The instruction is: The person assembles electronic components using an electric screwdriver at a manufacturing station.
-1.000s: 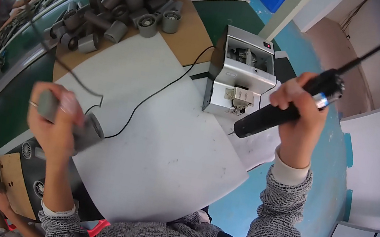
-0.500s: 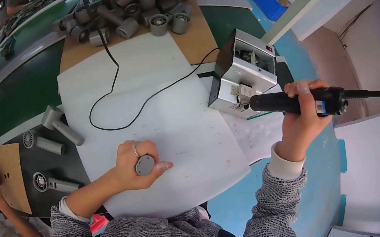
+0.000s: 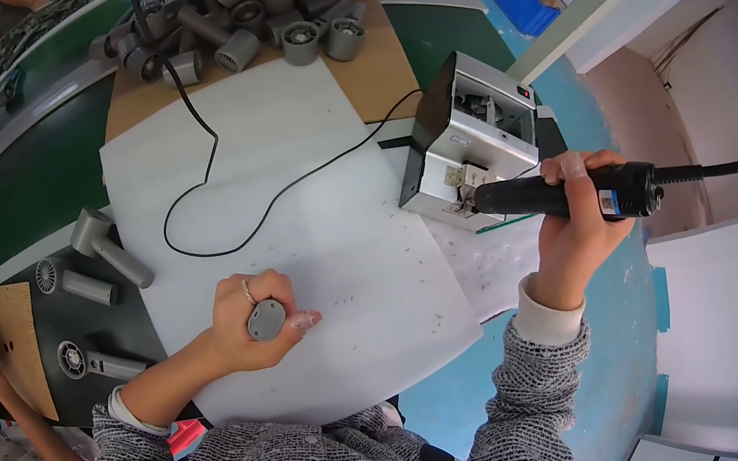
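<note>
I look through the head camera, and I see that the two hands are well apart from each other. The left hand (image 3: 247, 333), at the lower middle of the frame, is closed around a grey part (image 3: 267, 320); only its round end shows between the fingers, and the rest is hidden, so I cannot tell its full shape there. Below it spreads the white sheet (image 3: 333, 264), but whether the part touches it, I cannot tell. The right hand (image 3: 578, 223), right of the middle, is wrapped around a black power driver (image 3: 525, 197), whose nose points to the front of the silver machine (image 3: 429, 167). Its tip is too small for me to say if it touches.

I judge that the step in hand is to pick up a screw there with the driver, while the grey part waits. The next move, in my opinion, calls for a steady right wrist, tip aligned with the machine's front, and for the left hand to hold the round end upward. More grey parts (image 3: 239, 51) lie heaped in the upper left of the frame
</note>
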`<state>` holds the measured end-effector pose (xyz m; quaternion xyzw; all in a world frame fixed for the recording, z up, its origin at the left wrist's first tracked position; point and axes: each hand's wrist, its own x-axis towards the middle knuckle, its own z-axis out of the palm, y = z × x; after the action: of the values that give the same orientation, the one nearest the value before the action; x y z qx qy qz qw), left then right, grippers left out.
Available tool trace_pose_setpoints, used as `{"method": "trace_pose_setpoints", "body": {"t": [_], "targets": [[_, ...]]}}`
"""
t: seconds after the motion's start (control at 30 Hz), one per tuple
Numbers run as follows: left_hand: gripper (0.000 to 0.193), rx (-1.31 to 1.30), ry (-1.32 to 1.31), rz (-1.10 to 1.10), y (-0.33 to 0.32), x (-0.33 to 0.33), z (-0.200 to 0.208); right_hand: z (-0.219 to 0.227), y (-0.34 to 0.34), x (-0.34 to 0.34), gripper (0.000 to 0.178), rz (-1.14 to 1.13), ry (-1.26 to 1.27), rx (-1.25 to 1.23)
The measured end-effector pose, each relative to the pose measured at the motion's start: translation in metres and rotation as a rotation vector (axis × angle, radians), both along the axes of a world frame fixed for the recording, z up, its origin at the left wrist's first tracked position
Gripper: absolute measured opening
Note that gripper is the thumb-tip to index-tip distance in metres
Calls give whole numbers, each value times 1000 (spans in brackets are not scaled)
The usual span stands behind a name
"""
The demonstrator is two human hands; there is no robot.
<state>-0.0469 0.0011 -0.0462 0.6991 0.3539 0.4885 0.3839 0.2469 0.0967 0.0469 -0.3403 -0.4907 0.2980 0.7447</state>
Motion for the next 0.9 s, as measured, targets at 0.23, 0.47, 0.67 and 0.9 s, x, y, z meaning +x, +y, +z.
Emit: {"method": "trace_pose_setpoints", "body": {"t": [0.23,0.47,0.67,0.9], "targets": [[19,3,14,-3,-1,0,2,-1,-1,-2,16,4,-18,-24],[21,3,64,9,-2,4,6,6,5,0,17,39,-47,-155],[25,-19,198,-2,-9,7,18,22,-24,8,18,192,147,-269],[33,-86,392,-45,-13,12,29,39,-55,-12,14,407,422,-216]]}}
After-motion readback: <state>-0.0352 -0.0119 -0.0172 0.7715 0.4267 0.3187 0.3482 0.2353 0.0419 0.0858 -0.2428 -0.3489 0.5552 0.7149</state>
